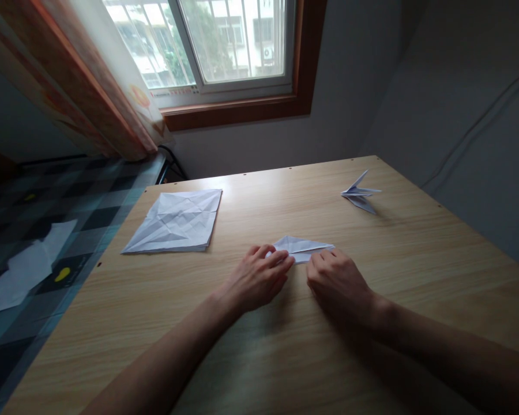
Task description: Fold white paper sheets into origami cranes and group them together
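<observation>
A white sheet of paper folded into a narrow, pointed shape [305, 246] lies on the table between my hands. My left hand [259, 275] covers its left end, with bent fingers gripping and pressing it. At the near right edge of the folded paper is my right hand [339, 282], its fingers curled into a fist against the paper. The right fingertips and the paper under them are hidden. A folded paper crane [360, 193] with thin pointed parts sits farther back on the right.
Creased square sheets of white paper [177, 222] lie at the table's back left. The wooden table [155, 334] ends near a wall and a window [237, 40]. To the left, a checked cloth [8, 351] bears more paper pieces [30, 268]; a curtain [82, 75] hangs above.
</observation>
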The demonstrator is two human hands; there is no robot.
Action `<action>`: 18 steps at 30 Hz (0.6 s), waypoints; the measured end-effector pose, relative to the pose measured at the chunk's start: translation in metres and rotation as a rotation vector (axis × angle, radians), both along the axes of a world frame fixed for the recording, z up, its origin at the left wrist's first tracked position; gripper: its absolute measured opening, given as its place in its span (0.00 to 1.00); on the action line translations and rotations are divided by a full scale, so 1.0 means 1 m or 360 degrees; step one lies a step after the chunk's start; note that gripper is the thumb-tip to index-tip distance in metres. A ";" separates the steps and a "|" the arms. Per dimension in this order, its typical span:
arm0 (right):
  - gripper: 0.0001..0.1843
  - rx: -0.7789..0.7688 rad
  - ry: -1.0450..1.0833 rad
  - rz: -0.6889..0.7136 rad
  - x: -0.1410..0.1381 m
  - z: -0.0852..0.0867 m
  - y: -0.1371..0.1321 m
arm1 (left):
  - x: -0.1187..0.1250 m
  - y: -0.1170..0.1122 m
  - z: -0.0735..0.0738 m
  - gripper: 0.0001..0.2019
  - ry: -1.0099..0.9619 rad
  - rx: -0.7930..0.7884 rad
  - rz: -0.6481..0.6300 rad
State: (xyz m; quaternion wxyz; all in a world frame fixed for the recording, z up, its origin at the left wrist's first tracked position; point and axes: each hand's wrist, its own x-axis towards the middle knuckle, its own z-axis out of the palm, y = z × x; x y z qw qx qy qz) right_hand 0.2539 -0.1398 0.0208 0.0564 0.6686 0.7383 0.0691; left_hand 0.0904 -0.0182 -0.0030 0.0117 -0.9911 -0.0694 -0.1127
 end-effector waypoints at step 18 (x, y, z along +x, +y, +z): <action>0.09 0.0538 0.1313 -0.0109 0.046 -0.049 0.047 | 0.000 0.002 -0.003 0.16 -0.0033 -0.0075 -0.0054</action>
